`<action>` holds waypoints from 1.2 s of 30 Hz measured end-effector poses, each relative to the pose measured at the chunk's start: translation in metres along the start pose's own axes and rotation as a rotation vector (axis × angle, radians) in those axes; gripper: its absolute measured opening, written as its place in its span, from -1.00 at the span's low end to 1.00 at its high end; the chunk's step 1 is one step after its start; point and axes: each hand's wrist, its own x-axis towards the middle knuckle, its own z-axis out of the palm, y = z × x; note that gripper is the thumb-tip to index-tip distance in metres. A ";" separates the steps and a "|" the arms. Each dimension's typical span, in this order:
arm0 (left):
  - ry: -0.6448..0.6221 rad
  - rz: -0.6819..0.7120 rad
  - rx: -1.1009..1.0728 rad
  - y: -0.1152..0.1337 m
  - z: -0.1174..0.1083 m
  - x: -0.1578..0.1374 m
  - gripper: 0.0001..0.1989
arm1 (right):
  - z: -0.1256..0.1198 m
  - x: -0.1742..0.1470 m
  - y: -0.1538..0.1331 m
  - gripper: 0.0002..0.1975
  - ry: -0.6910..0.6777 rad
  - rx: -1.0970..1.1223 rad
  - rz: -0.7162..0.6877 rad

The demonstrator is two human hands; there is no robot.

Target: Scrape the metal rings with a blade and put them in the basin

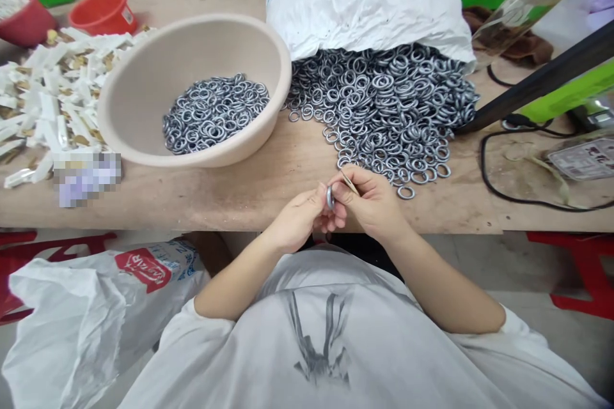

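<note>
My left hand (300, 217) pinches a small metal ring (330, 197) at the table's front edge. My right hand (371, 201) is pressed against it and holds a thin stick-like tool (349, 181) touching the ring. Just beyond my hands lies a large heap of grey metal rings (384, 108) spilling from a white plastic bag (369, 0). To the left, a beige bowl (144, 77) holds several more rings (213, 112).
White and gold small parts (52, 96) are piled at the left, with a red bowl (103, 11) and a dark red bowl (23, 16) behind. A black bar (537, 80) and cable (484, 172) lie at the right. A white bag (86, 313) hangs below the table's left.
</note>
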 end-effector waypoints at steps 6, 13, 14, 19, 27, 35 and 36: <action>0.169 0.005 -0.271 -0.011 0.010 0.005 -0.49 | -0.001 -0.005 0.011 -0.56 0.115 -0.194 -0.093; 0.271 0.021 -0.337 -0.014 0.016 0.004 -0.53 | -0.008 -0.010 0.011 -0.50 0.181 -0.625 -0.237; 0.304 0.014 -0.343 -0.013 0.017 0.005 -0.53 | -0.008 -0.013 0.011 -0.48 0.170 -0.745 -0.295; 0.426 -0.005 -0.386 -0.008 0.024 0.006 -0.54 | -0.005 -0.022 0.013 -0.40 0.100 -1.140 -0.386; 0.418 -0.005 -0.394 -0.014 0.023 0.009 -0.58 | -0.001 -0.019 0.018 -0.39 0.109 -1.048 -0.316; 0.285 0.024 -0.392 -0.018 0.019 0.005 -0.53 | -0.022 -0.002 0.019 -0.49 0.419 -0.824 -0.171; 0.270 0.023 -0.387 -0.020 0.018 0.004 -0.52 | -0.025 -0.001 0.017 -0.50 0.497 -0.811 -0.173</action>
